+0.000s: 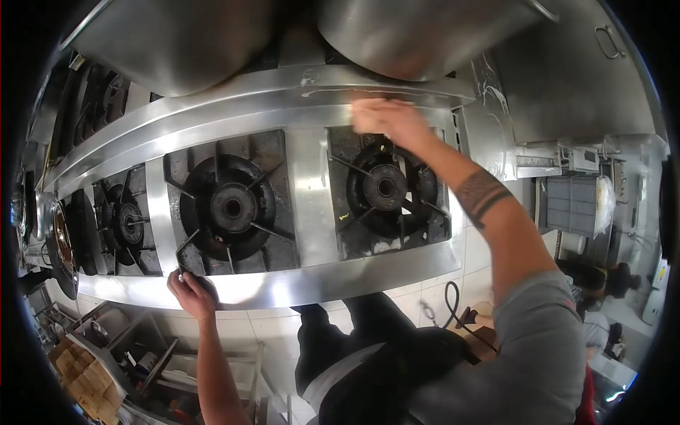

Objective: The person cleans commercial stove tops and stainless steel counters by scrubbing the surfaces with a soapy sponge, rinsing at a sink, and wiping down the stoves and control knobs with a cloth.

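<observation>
Over the back of the right burner [386,185], my right hand [393,120] is at the raised steel ledge [283,95] behind the stove. Its fingers are bent together and smeared by motion; what they hold, if anything, is hidden. At the stove's front steel edge [340,283], my left hand [191,294] rests with curled fingers by the front left corner of the middle burner grate [232,205]. A small whitish bit shows at its fingertips, too small to name. Whitish foam streaks mark the ledge near my right hand.
Two large steel pots [170,42] [425,35] stand behind the ledge. Another burner [129,221] is at the left, beside a round metal lid or pan [64,248]. A grey rack [570,205] stands at the right. Cardboard [85,375] lies lower left; a dark hose [453,304] hangs near the floor.
</observation>
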The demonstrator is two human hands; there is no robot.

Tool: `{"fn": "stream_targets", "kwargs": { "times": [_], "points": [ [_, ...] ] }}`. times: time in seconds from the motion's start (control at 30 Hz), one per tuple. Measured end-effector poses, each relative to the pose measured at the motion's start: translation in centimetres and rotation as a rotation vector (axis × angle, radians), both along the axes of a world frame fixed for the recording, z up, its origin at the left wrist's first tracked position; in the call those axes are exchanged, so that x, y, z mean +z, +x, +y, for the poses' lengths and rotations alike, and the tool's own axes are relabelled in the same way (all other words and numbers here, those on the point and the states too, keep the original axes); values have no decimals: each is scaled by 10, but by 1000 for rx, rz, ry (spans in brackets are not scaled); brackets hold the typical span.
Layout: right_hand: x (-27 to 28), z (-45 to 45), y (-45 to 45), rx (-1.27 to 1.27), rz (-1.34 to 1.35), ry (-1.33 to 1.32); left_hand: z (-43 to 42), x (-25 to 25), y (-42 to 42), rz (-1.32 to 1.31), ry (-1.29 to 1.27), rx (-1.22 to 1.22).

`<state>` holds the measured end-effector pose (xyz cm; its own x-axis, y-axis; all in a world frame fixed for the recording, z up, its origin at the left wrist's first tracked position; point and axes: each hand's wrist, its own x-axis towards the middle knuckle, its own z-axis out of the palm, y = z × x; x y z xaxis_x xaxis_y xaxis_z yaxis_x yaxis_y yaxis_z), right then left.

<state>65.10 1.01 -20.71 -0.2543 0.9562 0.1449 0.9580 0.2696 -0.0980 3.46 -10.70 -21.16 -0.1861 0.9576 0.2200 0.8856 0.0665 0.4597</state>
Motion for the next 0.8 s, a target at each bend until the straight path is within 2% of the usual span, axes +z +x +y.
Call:
{"fn": "stream_targets", "kwargs": {
  "times": [0.03, 0.07, 0.1, 0.17, 0.2, 0.3, 0.4, 0.43, 0.5, 0.6, 0.63, 0.73, 0.77, 0.8],
  "points": [
    [6, -19, 37, -121, -64, -125, -2, 2, 4, 1, -5, 18],
    [10, -36, 72, -138, -27, -64, -5, 1, 5, 0, -6, 13],
    [20, -50, 88, -260, 57, -32, -4, -1, 2, 22, 0, 14],
    [17, -57, 112, -379, -3, -55, -4, -8, -3, 30, 1, 6],
    [12, -63, 123, -475, -55, -87, -3, -13, -8, 55, 13, 4],
    [20, -73, 108, -639, -142, -168, -7, -15, -8, -101, -12, 23],
    [32, -123, 82, -703, -283, -289, -9, -12, -8, -13, 42, -35],
    [36, -154, 79, -552, -301, -346, -10, -12, -8, -25, 46, -46],
    [39, -221, 56, -689, -204, -522, -11, -10, -8, -30, -1, 11],
    [32, -353, 26, -530, -182, -383, -16, 5, 0, -60, 2, 7],
    [46, -386, 14, -498, -109, -385, -18, 8, 3, -80, -3, 20],
    [61, -457, 12, -783, 234, -734, -20, 11, 3, -91, -24, 42],
    [70, -464, 13, -607, 2, -811, -20, 10, -1, -79, -13, 24],
    [81, -465, 6, -573, 38, -816, -19, 6, -5, -63, -3, 9]
  ]
}}
